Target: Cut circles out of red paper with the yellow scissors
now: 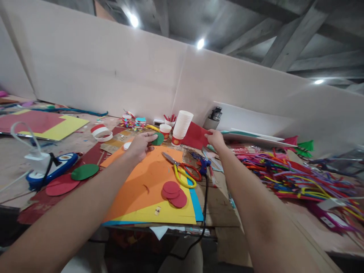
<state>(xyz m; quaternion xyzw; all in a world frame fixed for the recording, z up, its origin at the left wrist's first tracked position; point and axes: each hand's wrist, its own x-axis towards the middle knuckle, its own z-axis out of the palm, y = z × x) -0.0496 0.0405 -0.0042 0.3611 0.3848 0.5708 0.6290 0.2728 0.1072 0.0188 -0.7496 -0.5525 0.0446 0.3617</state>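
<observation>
Head view: the left hand [142,147] pinches a green disc [158,139] between narrowed fingers [149,136]. The right hand [215,139] grips a red sheet [195,135] beside the stacked cups [184,123]. Complete: small red discs [178,198], overlapping, near the scissors [184,177]; larger green disc [84,172] and red disc [61,185] at left. Outstanding, judging by its straight edges: the red sheet, apparently without rounds cut out.

- Muted, greyish indoor light overall; 3 small ceiling lights [133,20] burn out to white with a slight halo.
- The white wall [113,64] catches soft light, duller towards the right.
- A blurred-edged shadow lies across the orange sheet [133,189].
- Below the table [8,163], detail sinks into darkness.
- The green disc [158,139] and red sheet [195,135] look slightly soft.
- Wide-angle distortion stretches the outer edges, where the pipe cleaners [301,178] smear.
</observation>
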